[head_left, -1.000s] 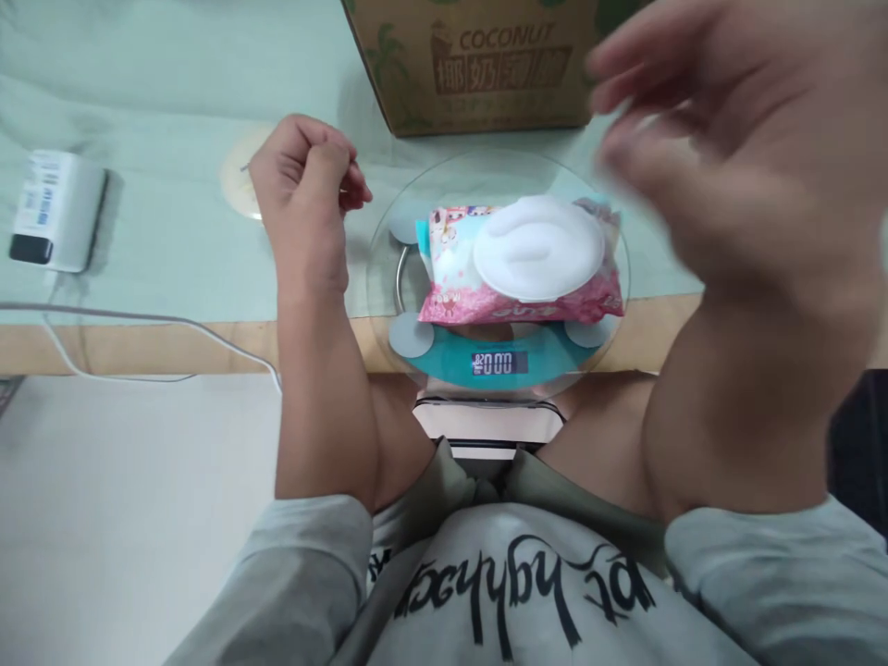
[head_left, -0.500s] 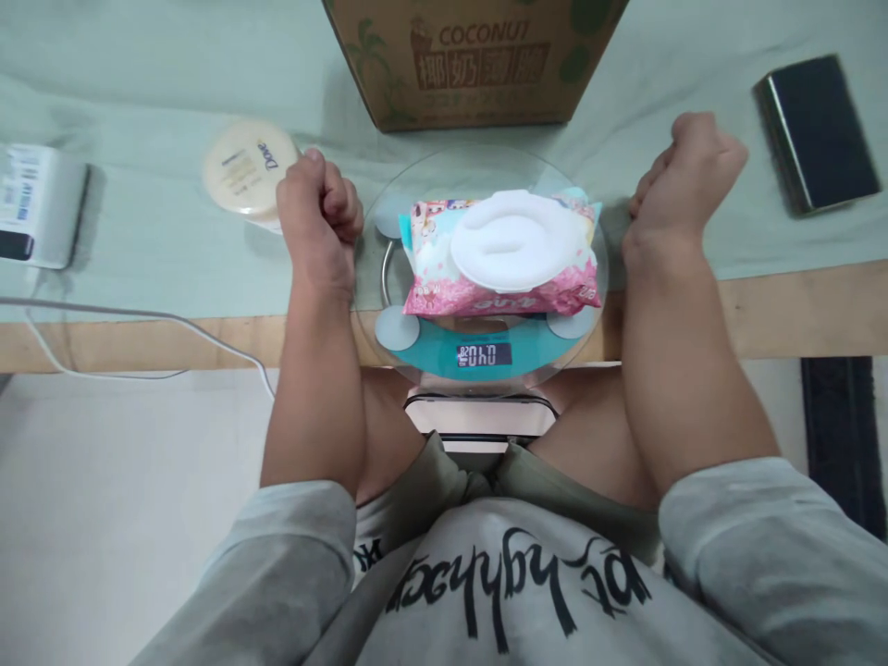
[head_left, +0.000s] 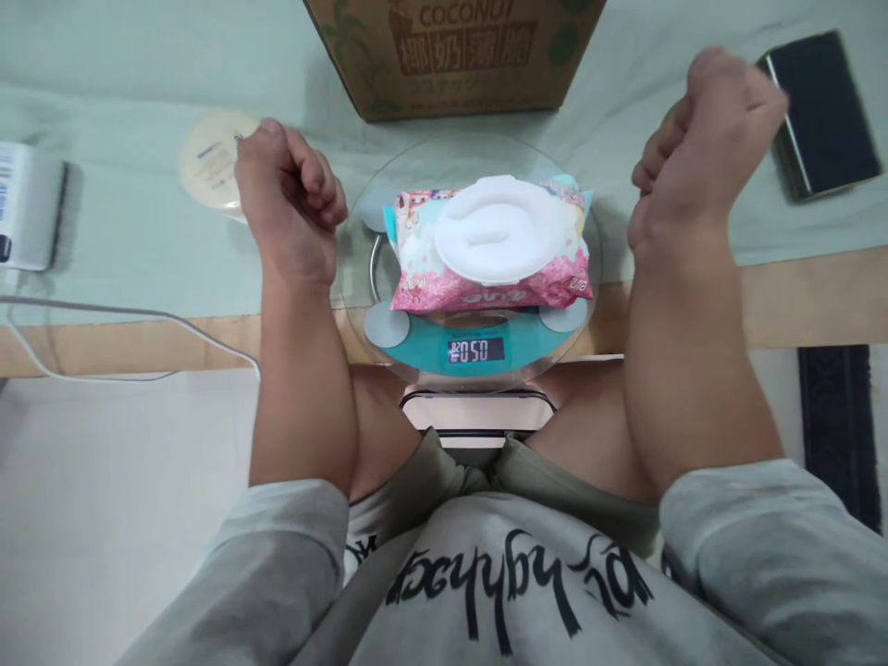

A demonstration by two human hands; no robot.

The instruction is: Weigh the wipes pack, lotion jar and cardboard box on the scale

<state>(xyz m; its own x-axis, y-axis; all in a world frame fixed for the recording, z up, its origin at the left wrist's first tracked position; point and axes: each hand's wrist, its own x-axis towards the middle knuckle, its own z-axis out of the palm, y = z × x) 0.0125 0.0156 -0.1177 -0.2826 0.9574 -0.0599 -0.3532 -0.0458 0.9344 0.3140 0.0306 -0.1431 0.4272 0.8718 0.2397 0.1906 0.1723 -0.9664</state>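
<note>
A pack of wet wipes (head_left: 430, 264) with a white oval lid lies on a round glass scale (head_left: 450, 148), whose lit display (head_left: 475, 350) faces me with digits. To the left of the scale, my left hand (head_left: 288, 199) is curled into a loose fist with nothing visible in it. It partly covers a round cream-lidded Dove tub (head_left: 214, 162). My right hand (head_left: 704, 139) is a closed fist, raised to the right of the scale. Behind its knuckles, a dark box-shaped object (head_left: 825, 116) is partly overlapped in view. Neither hand touches the wipes.
A brown cardboard carton (head_left: 458, 65) printed COCONUT stands behind the scale. At the far left lies a white device (head_left: 31, 208) with a cable (head_left: 159, 314) hanging over the wooden table edge (head_left: 819, 296). A pale green cloth (head_left: 139, 74) covers the tabletop.
Both fists have moved outward and farther from me, the right one more, toward the dark box. The scale's displayed digits have changed. The view has shifted slightly; the wipes remain on the scale.
</note>
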